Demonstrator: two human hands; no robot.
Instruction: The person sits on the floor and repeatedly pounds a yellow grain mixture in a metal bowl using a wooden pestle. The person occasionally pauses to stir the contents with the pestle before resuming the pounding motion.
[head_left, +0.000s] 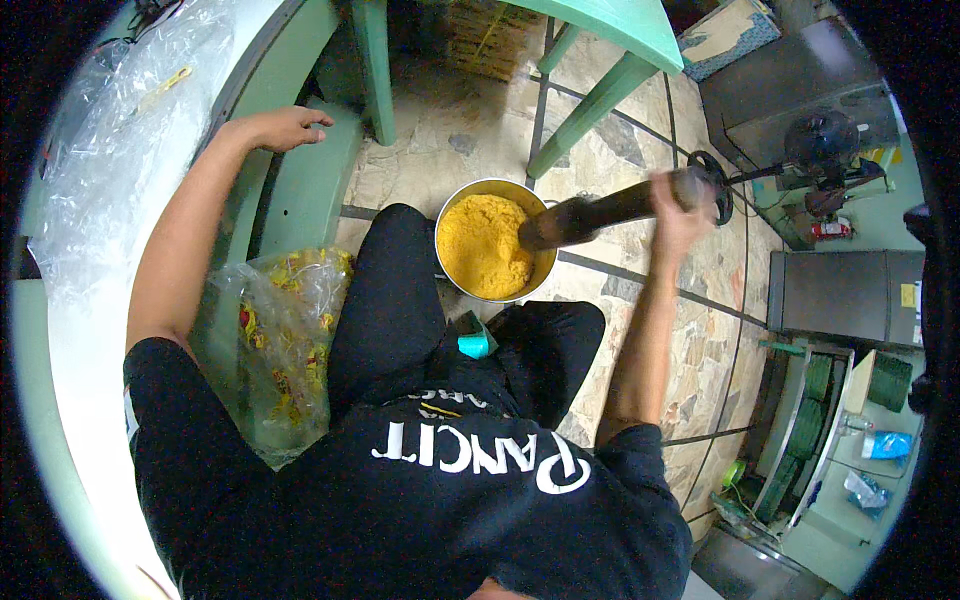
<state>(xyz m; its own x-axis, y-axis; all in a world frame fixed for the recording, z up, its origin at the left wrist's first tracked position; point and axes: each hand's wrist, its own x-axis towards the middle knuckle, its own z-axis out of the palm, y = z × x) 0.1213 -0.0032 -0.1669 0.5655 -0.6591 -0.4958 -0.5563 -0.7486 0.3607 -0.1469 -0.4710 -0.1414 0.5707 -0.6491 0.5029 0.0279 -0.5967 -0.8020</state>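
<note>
My right hand (682, 206) grips a thick dark club-like pounder (600, 216), probably wooden and blurred by motion. Its broad end reaches over a round metal pot (544, 279) that stands between my knees. Inside the pot lies a crumbly yellow mass (480, 240), and the pounder's end covers part of its right side; whether the two touch I cannot tell. My left hand (289, 129) hovers or rests by a green ledge (322, 172), holding nothing, its fingers loosely apart. A small turquoise object (474, 345) shows between my thighs.
Left of my leg lies a clear plastic bag (289, 352) with yellow and red print. Clear plastic sheeting (142, 150) covers a surface at far left. Green table legs (592, 112) stand ahead on the stone-patterned floor (697, 330). A black fan (821, 142) stands at right.
</note>
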